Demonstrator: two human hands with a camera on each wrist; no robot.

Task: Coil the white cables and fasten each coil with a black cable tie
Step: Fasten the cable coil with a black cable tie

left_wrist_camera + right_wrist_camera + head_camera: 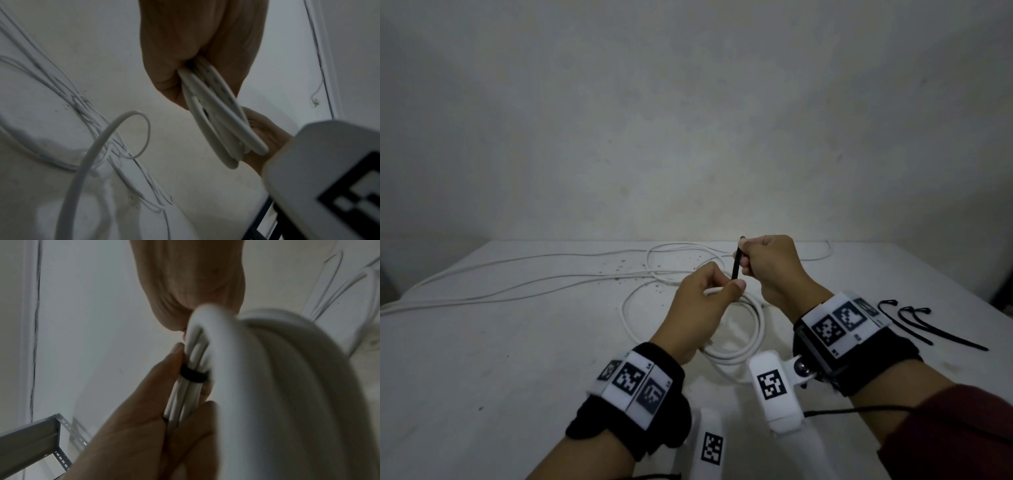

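Note:
A coil of white cable [743,329] hangs from my left hand [709,294], which grips its top strands above the table [517,342]. A black cable tie [737,262] rises from the coil's top. My right hand [763,263] pinches the tie's free end. In the right wrist view the black cable tie [193,374] loops around the bundled coil strands [185,395]. In the left wrist view my left hand [185,65] holds the coil [218,123].
More loose white cables [534,274] trail across the table's far left and back. Spare black cable ties [921,325] lie on the table at the right. A wall stands right behind the table.

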